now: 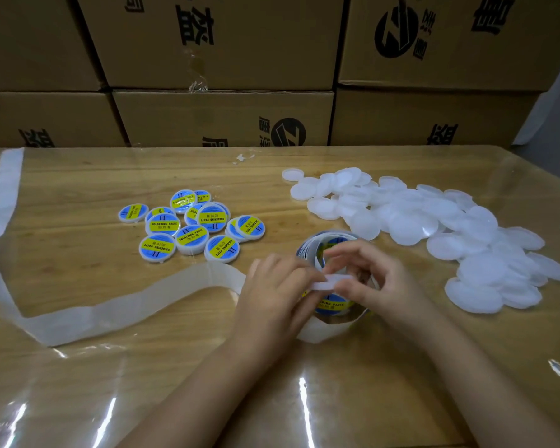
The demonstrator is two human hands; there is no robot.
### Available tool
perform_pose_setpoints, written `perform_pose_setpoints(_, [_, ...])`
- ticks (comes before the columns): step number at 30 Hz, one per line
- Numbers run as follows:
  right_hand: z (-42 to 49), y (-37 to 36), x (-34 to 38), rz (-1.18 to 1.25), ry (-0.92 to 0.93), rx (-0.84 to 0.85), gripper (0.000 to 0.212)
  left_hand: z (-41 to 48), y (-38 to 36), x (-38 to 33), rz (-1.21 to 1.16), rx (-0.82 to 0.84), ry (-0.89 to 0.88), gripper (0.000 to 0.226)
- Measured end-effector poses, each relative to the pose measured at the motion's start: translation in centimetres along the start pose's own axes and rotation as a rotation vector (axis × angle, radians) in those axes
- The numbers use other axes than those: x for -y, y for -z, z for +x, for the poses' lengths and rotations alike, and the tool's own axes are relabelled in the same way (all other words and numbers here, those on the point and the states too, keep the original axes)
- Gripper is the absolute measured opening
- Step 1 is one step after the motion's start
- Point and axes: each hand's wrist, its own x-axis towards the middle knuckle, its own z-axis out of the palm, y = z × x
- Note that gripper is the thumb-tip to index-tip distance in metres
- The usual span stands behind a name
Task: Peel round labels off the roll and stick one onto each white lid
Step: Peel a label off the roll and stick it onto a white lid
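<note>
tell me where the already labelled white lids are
In the head view, the cluster of round white plastic lids with blue-and-yellow labels lies left of centre on the wooden table, beyond the left hand, left of the plain white lids.

The left hand (274,287) and the right hand (374,279) pinched a round white plastic lid (328,281) edge-on above the coiled roll of blue-and-yellow labels (332,305) on the glossy wooden table (110,367).

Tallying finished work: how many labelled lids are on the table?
12 labelled lids, all in one overlapping cluster on the table, left of the label roll and beyond the left hand; overlaps may hide more.
</note>
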Motion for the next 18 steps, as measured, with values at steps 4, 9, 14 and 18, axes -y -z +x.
perform_pose_setpoints(4, [0.4,0.7,-1.1,-0.343,0.055,-0.132,0.034,-0.1,0.1,-0.6,0.006,0.031,0.040,0.026])
perform_pose_setpoints(9, [0.8,1.8,-2.9,-0.798,0.098,-0.151,0.049,-0.4,0.3,-0.4,0.265,0.123,-0.147,0.050])
perform_pose_setpoints(14, [0.8,2.5,-3.1,-0.826,0.147,-0.208,0.038,-0.1,0.9,0.8,0.333,0.076,-0.125,0.049])
perform_pose_setpoints(18, [0.7,2.4,-2.9,-0.748,0.123,-0.197,0.021,0.0,2.5,3.2,0.401,0.032,-0.018,0.056])
